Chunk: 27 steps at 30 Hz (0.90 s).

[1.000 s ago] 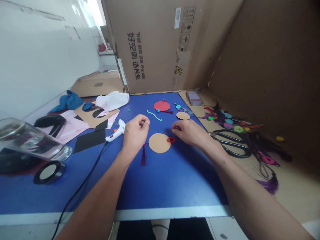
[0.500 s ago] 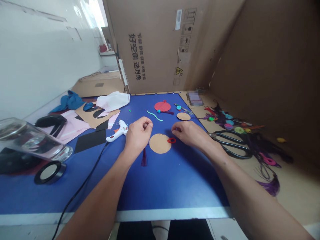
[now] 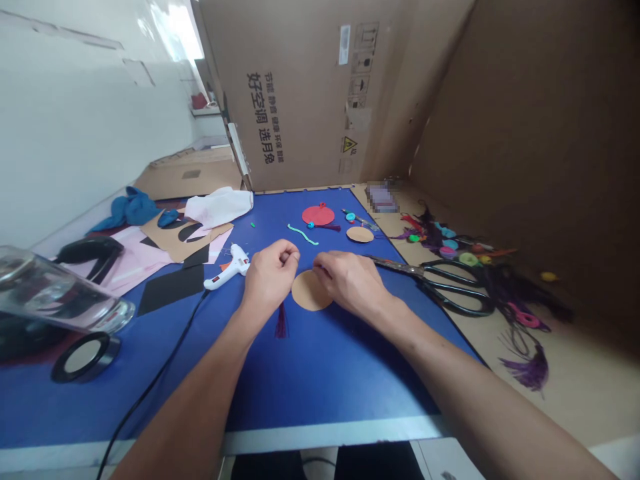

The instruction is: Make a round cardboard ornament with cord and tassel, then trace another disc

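My left hand (image 3: 273, 270) is closed in a pinch above the blue table, at the left edge of a tan paper disc (image 3: 310, 292). A dark purple tassel (image 3: 282, 321) hangs down below it; what the fingertips grip is too small to make out. My right hand (image 3: 349, 277) is also closed, over the disc's right side, its fingertips near my left hand. Whatever it holds is hidden. A white glue gun (image 3: 229, 268) lies just left of my left hand.
Large black-handled scissors (image 3: 453, 287) lie to the right, beside scattered tassels and coloured rings. Behind the hands are a red disc (image 3: 319, 215), a smaller tan disc (image 3: 360, 235) and a mint strip (image 3: 302, 234). A clear cup (image 3: 65, 287) tilts at left.
My right hand has moved left, toward my left hand, and now covers the disc's right side and the red loop there. The view has shifted slightly.
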Tool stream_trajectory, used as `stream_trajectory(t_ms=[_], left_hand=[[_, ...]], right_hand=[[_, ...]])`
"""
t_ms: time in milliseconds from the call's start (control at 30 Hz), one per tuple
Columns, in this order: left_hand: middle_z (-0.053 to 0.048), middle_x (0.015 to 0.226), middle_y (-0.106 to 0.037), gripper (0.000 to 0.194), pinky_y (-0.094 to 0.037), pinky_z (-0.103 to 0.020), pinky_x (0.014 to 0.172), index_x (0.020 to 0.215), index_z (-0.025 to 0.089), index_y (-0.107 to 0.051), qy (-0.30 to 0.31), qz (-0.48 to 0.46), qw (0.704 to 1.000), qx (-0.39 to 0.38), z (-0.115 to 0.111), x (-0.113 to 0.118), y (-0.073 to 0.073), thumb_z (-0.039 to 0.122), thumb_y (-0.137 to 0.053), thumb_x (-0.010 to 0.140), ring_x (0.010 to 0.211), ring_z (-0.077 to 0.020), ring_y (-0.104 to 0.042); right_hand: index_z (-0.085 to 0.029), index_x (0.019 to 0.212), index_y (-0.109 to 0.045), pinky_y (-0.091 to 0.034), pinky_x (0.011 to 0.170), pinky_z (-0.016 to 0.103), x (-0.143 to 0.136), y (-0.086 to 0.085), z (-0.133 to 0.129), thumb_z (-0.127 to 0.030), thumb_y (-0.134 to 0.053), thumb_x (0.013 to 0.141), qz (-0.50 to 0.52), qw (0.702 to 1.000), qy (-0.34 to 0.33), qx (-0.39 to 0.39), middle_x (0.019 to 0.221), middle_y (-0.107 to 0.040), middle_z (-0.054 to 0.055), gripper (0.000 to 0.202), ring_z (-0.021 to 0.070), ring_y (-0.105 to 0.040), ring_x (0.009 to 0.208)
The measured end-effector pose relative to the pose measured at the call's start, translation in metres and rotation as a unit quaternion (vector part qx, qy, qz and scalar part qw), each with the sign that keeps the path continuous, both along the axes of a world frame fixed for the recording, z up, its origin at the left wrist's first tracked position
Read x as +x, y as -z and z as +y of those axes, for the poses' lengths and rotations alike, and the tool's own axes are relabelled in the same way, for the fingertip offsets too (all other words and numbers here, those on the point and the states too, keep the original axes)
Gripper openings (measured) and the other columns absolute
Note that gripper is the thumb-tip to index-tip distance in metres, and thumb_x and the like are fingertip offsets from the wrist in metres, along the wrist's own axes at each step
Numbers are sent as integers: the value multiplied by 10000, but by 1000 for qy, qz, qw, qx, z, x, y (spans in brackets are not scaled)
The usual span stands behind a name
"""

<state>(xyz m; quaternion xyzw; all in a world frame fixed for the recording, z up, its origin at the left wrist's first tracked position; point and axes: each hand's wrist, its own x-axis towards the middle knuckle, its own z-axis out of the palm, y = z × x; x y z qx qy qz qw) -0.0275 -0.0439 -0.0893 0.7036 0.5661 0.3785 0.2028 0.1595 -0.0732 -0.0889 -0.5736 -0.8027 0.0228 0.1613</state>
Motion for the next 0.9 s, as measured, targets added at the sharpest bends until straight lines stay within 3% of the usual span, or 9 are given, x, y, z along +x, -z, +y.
stream_trajectory(t_ms=[233, 600, 700, 900], left_hand=[[4, 754, -700, 121, -429, -285, 649, 863, 240, -696, 0, 16, 1000, 1, 0, 2, 4, 263, -585, 904, 705, -176, -627], [2, 798, -744, 132, -413, -285, 659, 870, 253, -704, 8, 49, 999, -14, -5, 10, 7, 232, -596, 944, 712, -178, -634], [-4, 825, -759, 140, -408, -288, 655, 875, 256, -711, -2, 60, 998, -13, -6, 7, 4, 231, -596, 951, 726, -184, -646], [-11, 853, -765, 119, -440, -304, 712, 900, 252, -716, -79, 69, 994, 24, -2, -11, -14, 228, -609, 947, 801, -203, -685]], right_hand=[[-234, 1021, -725, -310, 661, 305, -10, 4, -6, -276, -484, 1082, 0, 999, -45, 0, 1008, -799, 56, 252, 201, -698, 854], [-239, 1003, -724, -260, 632, 324, -7, 8, -6, -247, -502, 1068, 0, 999, -42, 23, 988, -801, 52, 231, 206, -706, 850], [-230, 950, -710, -248, 632, 330, -5, 7, -4, -262, -493, 1078, 3, 999, -33, 30, 954, -792, 48, 254, 197, -694, 826], [-236, 941, -709, -227, 615, 328, 0, 7, 0, -276, -505, 1074, 12, 999, -22, 42, 916, -778, 26, 246, 183, -668, 782]])
